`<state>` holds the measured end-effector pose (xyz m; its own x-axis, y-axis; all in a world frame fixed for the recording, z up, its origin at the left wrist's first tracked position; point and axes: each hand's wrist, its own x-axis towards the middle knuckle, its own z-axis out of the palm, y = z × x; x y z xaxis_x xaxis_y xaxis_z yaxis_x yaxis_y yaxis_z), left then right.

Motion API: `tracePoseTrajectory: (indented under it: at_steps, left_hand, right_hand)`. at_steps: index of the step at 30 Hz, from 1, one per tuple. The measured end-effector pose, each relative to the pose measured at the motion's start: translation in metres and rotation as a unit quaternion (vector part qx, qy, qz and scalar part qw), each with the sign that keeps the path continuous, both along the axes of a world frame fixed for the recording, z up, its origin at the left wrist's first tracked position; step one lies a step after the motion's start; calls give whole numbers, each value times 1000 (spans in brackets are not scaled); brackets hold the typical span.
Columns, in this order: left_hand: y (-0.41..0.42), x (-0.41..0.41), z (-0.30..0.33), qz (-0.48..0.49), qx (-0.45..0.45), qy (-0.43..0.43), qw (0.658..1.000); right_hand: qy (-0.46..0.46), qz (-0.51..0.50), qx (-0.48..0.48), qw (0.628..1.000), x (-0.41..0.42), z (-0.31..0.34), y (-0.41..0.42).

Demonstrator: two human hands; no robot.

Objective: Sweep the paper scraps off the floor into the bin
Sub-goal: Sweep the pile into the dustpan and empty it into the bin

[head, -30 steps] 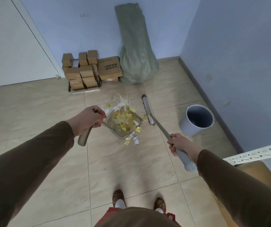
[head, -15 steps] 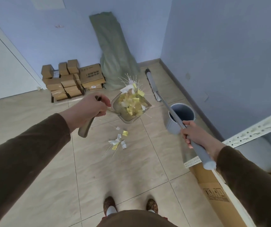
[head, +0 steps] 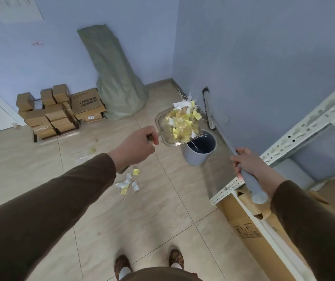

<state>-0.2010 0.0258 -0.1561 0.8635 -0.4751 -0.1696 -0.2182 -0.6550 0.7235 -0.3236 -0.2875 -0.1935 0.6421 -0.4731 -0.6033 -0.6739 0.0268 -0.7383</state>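
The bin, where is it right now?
In the head view the bin stands on the floor right of centre, near the blue wall, just below and right of the loaded dustpan held by the left hand.

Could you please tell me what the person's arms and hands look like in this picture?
Both arms wear long, plain dark brown sleeves that end at the wrists. The left hand and the right hand are bare: no gloves, and no rings, watch or markings can be seen.

Single head-worn wide-angle view, looking forward and down, floor (head: pixel 146 209) near
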Motion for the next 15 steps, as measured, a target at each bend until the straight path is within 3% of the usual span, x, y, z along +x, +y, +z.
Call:
tracePoseTrajectory:
  at_steps: [9, 15]
  left_hand:
    - [-39, -11, -51, -179, 191, -123, 957]
    - [-50, -14, -83, -308, 322, -250, 860]
  right_hand:
    - [18, -62, 46, 997, -22, -12, -16]
    - [19, -74, 50, 996, -32, -22, -14]
